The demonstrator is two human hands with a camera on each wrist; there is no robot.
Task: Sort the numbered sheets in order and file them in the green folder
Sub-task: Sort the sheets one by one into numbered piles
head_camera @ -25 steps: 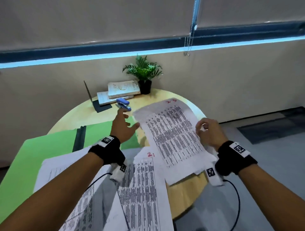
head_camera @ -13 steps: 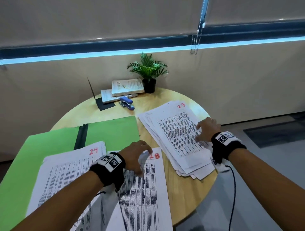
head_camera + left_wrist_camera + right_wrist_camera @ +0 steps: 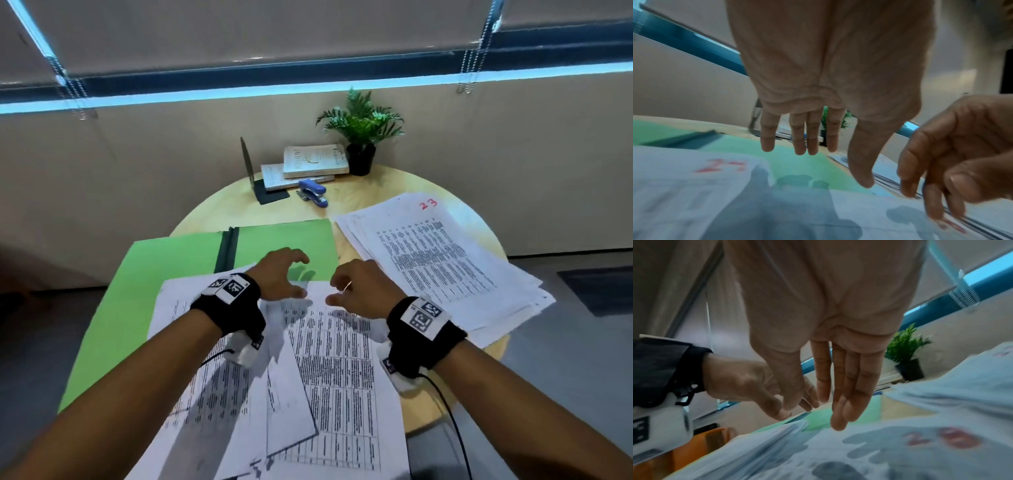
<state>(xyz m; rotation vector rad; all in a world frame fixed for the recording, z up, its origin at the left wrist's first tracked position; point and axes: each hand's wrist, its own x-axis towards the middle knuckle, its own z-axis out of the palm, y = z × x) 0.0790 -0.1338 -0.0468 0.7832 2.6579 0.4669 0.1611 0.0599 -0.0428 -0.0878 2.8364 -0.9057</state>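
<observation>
The green folder (image 3: 164,274) lies open on the left of the round table, its black spine (image 3: 226,250) facing up. A stack of printed sheets topped by number 23 (image 3: 442,263) sits at the right. Loose sheets lie near me: one marked 24 (image 3: 719,165) partly on the folder and one marked 28 (image 3: 941,438) beside it. My left hand (image 3: 301,275) and right hand (image 3: 334,289) hover side by side just above these near sheets, fingers relaxed and holding nothing. The wrist views show each hand's fingers (image 3: 803,142) (image 3: 846,386) hanging straight over the paper.
At the back of the wooden table (image 3: 359,202) stand two stacked books (image 3: 308,164), a blue stapler (image 3: 313,192), a black bookend (image 3: 253,171) and a potted plant (image 3: 361,130). The 23 stack overhangs the table's right edge. A wall lies behind.
My right hand left the 23 stack and came left to the near sheets. My left hand lifted off the sheet marked 28. Both now hover together.
</observation>
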